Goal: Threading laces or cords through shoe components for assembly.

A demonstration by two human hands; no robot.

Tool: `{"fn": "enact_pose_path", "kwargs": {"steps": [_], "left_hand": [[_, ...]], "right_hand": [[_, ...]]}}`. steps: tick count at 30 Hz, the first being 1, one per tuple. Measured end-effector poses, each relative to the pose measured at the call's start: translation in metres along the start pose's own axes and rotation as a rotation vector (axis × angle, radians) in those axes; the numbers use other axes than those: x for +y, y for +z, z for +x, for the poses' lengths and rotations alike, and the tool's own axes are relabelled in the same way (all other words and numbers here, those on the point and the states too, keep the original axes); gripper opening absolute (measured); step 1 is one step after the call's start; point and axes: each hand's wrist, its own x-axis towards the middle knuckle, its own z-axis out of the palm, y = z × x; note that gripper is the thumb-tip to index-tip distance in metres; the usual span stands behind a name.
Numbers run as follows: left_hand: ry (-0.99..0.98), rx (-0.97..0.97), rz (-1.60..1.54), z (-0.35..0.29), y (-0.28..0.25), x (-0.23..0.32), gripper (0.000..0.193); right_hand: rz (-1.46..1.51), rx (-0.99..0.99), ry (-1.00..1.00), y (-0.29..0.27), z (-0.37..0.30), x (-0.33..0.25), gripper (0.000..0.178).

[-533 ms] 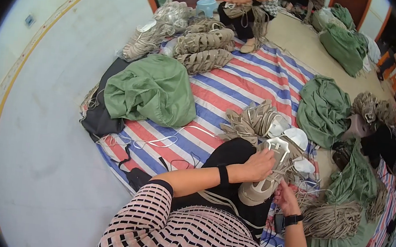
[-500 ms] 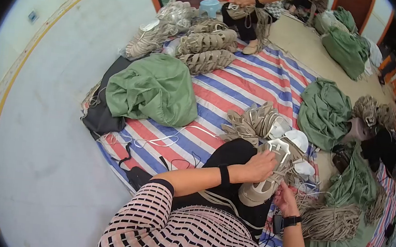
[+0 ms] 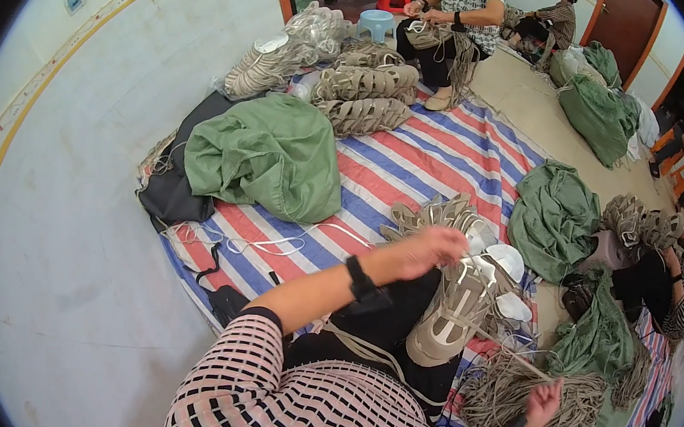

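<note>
A beige sneaker (image 3: 445, 324) rests on my dark-trousered lap, toe toward me, its white-lined opening pointing away. My right hand (image 3: 543, 404) is closed on a flat beige shoelace (image 3: 515, 355), which runs taut from the middle of the shoe to my fingers. Beyond the shoe's opening, my left hand (image 3: 431, 252) is raised, slightly blurred, with its fingers drawn together. Whatever is between those fingertips cannot be made out. Under my right hand lies a thick bundle of beige laces (image 3: 498, 392).
A row of beige shoes (image 3: 429, 216) lies beyond my lap on the striped sheet (image 3: 380, 163). Green cloth sacks (image 3: 269, 156) lie left and right (image 3: 555, 211). More shoes (image 3: 363, 91) are stacked at the far side. A co-worker (image 3: 462, 18) sits there near a blue stool (image 3: 376, 24).
My hands have parted from the shoe: the left up and away, the right out to the right, drawing the lace taut. The view has shifted slightly.
</note>
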Motion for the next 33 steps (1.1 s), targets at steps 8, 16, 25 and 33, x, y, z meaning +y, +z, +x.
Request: {"fn": "enact_pose_path", "kwargs": {"steps": [8, 16, 25, 33], "left_hand": [[0.352, 0.516, -0.363, -0.095, -0.143, 0.118, 0.015], [0.419, 1.067, -0.338, -0.218, -0.275, 0.156, 0.023], [0.199, 1.519, 0.036, -0.314, -0.3, 0.136, 0.025], [-0.012, 1.573, 0.925, -0.371, -0.335, 0.154, 0.01]], "right_hand": [[-0.236, 0.319, -0.459, -0.187, -0.061, -0.174, 0.057], [-0.147, 0.317, -0.44, -0.173, -0.031, -0.151, 0.055], [-0.109, 0.32, -0.434, -0.151, 0.011, -0.13, 0.053], [-0.122, 0.539, -0.486, -0.164, -0.036, -0.121, 0.051]]}}
